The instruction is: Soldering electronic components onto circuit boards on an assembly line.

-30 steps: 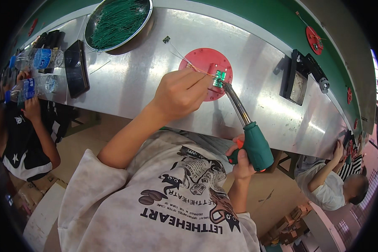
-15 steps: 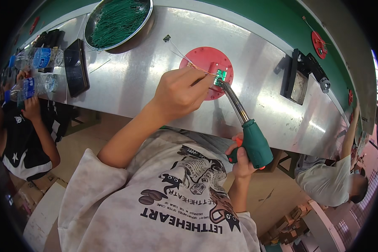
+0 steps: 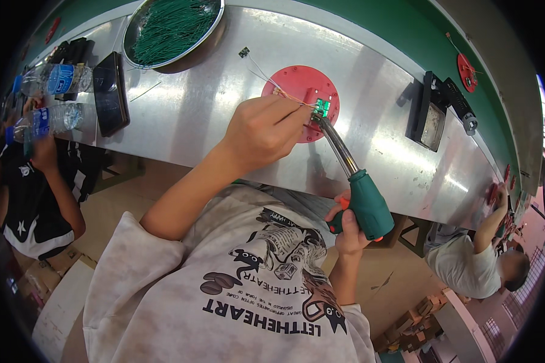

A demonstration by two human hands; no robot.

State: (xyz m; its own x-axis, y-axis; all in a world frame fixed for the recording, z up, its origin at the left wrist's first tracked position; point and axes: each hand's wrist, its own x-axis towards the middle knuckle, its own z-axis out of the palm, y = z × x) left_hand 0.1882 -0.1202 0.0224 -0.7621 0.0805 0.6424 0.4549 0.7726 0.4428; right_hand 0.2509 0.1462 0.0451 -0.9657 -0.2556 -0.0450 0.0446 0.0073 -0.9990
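Note:
My left hand (image 3: pixel 263 130) is closed in a pinch on thin wires (image 3: pixel 292 98), at the left edge of a small green circuit board (image 3: pixel 323 108). The board sits on a round red fixture (image 3: pixel 297 75) on the bench. From the wires a lead runs up to a tiny dark board (image 3: pixel 244 52) lying on the metal. My right hand (image 3: pixel 349 237) grips a green soldering gun (image 3: pixel 369 206) by its handle. Its metal barrel slants up and left, and the tip is at the circuit board near my left fingertips. Whether the tip touches cannot be made out.
A metal bowl (image 3: pixel 218 27) of green wires (image 3: pixel 172 30) stands at the far left. Beside it lie a dark phone (image 3: pixel 110 94) and plastic bottles (image 3: pixel 60 119). A black holder with a tray (image 3: pixel 430 118) is at right. People work at both sides.
Both hands keep their grips, with the gun tip staying at the circuit board. The view has shifted slightly. The person at right has lowered an arm; the left person's hand has moved.

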